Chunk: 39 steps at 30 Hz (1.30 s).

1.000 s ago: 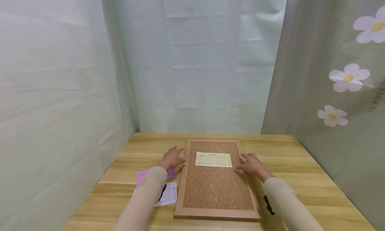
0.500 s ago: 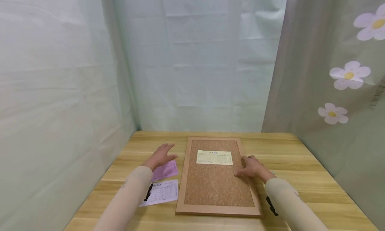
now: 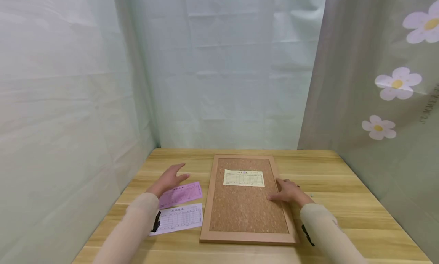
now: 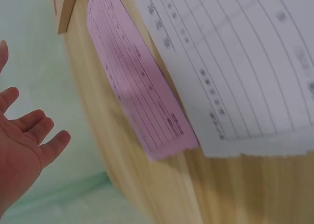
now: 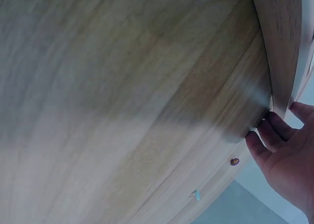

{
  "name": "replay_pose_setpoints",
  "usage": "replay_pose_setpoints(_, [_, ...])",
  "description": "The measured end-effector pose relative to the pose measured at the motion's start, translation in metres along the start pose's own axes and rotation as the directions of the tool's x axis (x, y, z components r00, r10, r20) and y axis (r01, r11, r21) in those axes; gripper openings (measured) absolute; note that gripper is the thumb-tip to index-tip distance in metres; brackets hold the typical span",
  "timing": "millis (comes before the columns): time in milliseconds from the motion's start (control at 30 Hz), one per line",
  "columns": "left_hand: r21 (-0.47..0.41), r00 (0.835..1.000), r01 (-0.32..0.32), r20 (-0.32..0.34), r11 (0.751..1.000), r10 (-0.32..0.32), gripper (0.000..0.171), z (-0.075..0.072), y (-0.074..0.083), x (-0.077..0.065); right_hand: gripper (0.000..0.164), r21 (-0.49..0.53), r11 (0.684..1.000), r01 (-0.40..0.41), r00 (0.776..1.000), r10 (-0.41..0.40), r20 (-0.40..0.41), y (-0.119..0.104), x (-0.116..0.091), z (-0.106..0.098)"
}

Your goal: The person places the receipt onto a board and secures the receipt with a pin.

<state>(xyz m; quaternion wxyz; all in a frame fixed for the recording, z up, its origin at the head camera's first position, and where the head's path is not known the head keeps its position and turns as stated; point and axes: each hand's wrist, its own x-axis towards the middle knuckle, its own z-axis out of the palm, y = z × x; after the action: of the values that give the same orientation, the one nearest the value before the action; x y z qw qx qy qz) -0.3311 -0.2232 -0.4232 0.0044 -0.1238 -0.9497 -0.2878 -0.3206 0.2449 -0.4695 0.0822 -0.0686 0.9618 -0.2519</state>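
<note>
A cork board [image 3: 248, 214] with a wooden frame lies flat on the table, a yellow printed slip [image 3: 244, 178] on its upper half. My right hand [image 3: 288, 191] grips the frame's right side, thumb over the cork and fingers along the outer edge; the right wrist view shows these fingertips [image 5: 252, 138] low by the table. Left of the board, my left hand [image 3: 169, 180] reaches out with fingers spread, holding nothing, near a pink printed slip [image 3: 181, 194]. A white printed slip [image 3: 181, 217] lies just below the pink one, under the left wrist.
In the right wrist view, a small teal pin [image 5: 197, 194] and a gold-coloured tack [image 5: 234, 161] lie on the wooden table [image 3: 346, 218] beyond the right hand. Pale fabric curtains [image 3: 226, 84] enclose the table at the back and sides.
My left hand has drawn away from the board's left edge, moving left and slightly nearer, which uncovers more of the pink and white slips. The right hand stays at the board's right edge.
</note>
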Motion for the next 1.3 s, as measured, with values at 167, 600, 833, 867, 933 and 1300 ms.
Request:
replay_pose_setpoints(167, [-0.027, 0.999, 0.044, -0.009, 0.999, -0.044, 0.068, -0.010, -0.010, -0.010, 0.102, 0.012, 1.000, 0.000, 1.000, 0.000, 0.011, -0.001, -0.001, -0.002])
replay_pose_setpoints(600, [-0.086, 0.992, 0.125, -0.003, 0.988, -0.126, 0.072, -0.023, -0.037, -0.034, 0.101, 0.014, 1.000, -0.019, 0.999, 0.019, 0.028, -0.003, -0.002, -0.004])
replay_pose_setpoints(833, [-0.092, 0.980, 0.197, 0.006, 0.976, -0.197, 0.076, -0.023, -0.042, -0.040, 0.102, 0.013, 1.000, -0.029, 0.999, 0.028, 0.033, -0.003, -0.002, -0.004])
replay_pose_setpoints(867, [-0.099, 0.979, 0.203, 0.008, 0.974, -0.203, 0.075, -0.023, -0.043, -0.041, 0.102, 0.011, 1.000, -0.027, 0.999, 0.027, 0.032, -0.002, -0.002, -0.005])
replay_pose_setpoints(933, [-0.109, 0.978, 0.208, 0.011, 0.972, -0.208, 0.073, -0.022, -0.047, -0.042, 0.102, 0.006, 1.000, -0.026, 0.999, 0.026, 0.033, -0.001, -0.001, -0.004])
replay_pose_setpoints(1300, [-0.134, 0.951, 0.309, 0.013, 0.941, -0.310, 0.065, -0.018, -0.071, -0.052, 0.101, -0.002, 1.000, 0.004, 0.999, -0.004, 0.034, -0.002, -0.005, -0.004])
